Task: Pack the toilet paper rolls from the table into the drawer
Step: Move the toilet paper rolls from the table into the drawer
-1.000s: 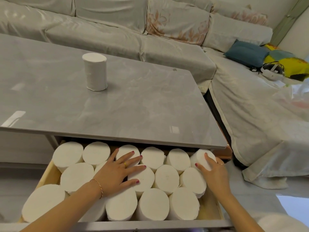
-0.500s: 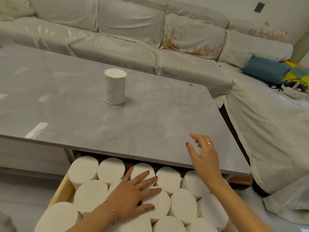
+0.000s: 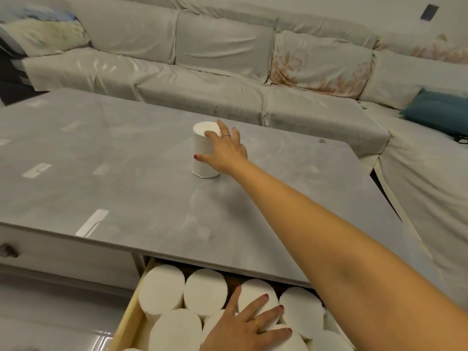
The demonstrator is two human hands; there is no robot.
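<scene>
Since half a second ago the right hand (image 3: 226, 153) has stretched from above the drawer's edge out across the tabletop (image 3: 131, 198) to the last toilet paper roll (image 3: 202, 158), which stands upright on its flat end, long axis vertical, near the middle of the grey surface. Its fingers (image 3: 222, 129) are spread and curl round the roll's right side and top rim, thumb on the near face, so the roll lies just left of the palm and looks about to be gripped. Flat with fingers splayed, the left hand (image 3: 247, 325) rests on the packed rolls (image 3: 205, 291) standing on end in the open drawer (image 3: 129, 315), well apart from the lone roll.
</scene>
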